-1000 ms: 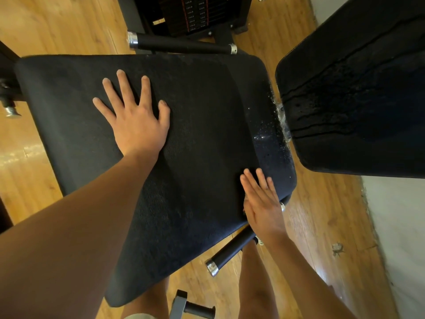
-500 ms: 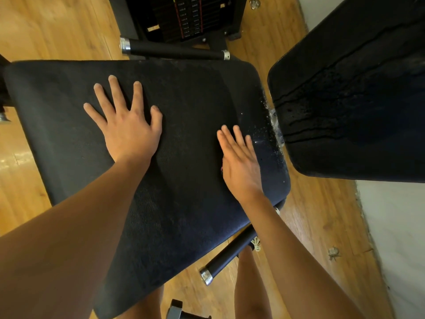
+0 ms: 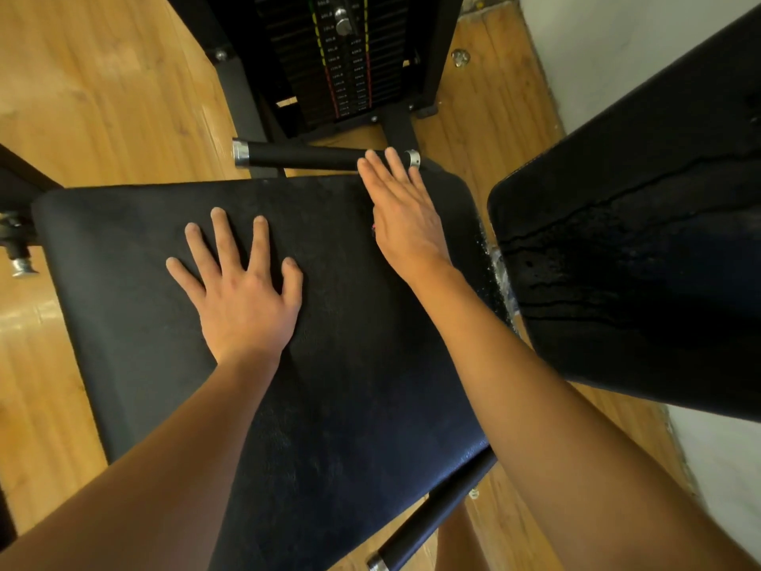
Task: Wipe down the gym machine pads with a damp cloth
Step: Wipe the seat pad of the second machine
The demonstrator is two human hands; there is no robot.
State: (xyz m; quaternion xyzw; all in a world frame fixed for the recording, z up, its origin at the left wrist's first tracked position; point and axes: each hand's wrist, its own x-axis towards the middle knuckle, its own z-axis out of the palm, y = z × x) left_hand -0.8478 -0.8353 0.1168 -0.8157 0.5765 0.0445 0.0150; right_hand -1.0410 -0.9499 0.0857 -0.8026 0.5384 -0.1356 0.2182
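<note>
Hands flat on black vinyl: a person leans over the seat pad [image 3: 350, 385] of a gym machine, both bare forearms reaching in from its near edge. The left hand [image 3: 243, 298] lies palm down near the pad's middle, its fingers [image 3: 224, 236] straight and spread wide, all five tips on the vinyl. The right hand [image 3: 407, 216] lies just beyond and to the right of the left fingertips. Its fingers [image 3: 372, 162] are straight and pressed together. Their tips pass the pad's far edge and overlap a black grip bar [image 3: 304, 157] with metal end caps; whether they touch it cannot be told. A reddish scrap [image 3: 374, 229] peeks out at the thumb side of the right palm, too small to identify. To the right of the right fingers, across a narrow gap flecked with white specks [image 3: 490, 257], stands the tilted back pad [image 3: 638, 302], marked with dark wet streaks [image 3: 576, 241]. Beyond the right fingertips rises the weight stack [image 3: 341, 63]. Wooden floor [image 3: 103, 96] spreads left of the left fingers, and a second grip bar [image 3: 428, 525] juts out under the seat pad's near edge, below the right forearm.
</note>
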